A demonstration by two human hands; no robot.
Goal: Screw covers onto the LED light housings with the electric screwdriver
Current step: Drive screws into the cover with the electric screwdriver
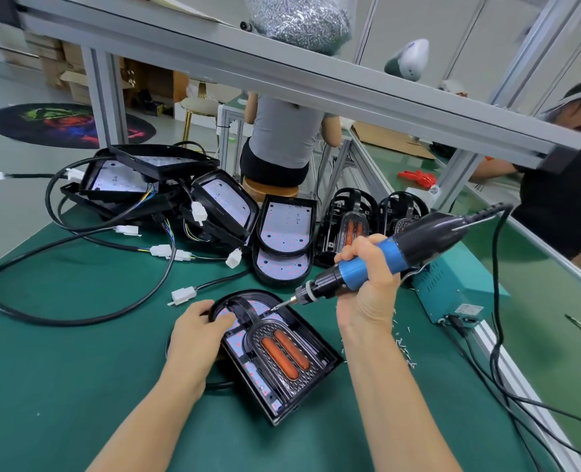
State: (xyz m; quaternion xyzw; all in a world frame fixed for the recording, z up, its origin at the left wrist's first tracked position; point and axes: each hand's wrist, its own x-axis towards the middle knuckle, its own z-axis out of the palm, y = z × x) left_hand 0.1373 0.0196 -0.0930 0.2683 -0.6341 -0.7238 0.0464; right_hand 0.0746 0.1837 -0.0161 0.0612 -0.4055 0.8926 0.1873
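A black LED light housing [319, 376] lies on the green mat in front of me, with a black cover [282, 352] bearing two orange strips set on it. My left hand [197, 338] rests on the housing's rounded left end, thumb over its rim. My right hand [367, 281] grips the blue and black electric screwdriver [394, 250], tilted down to the left. Its bit tip touches the cover near the top edge, at about the middle.
Several uncovered housings [282, 240] with black cables and white connectors [183, 296] are piled at the back left. Two covered lights [350, 223] stand behind. A teal power box [452, 287] sits at the right, loose screws [403, 350] beside my right forearm. People work beyond the bench.
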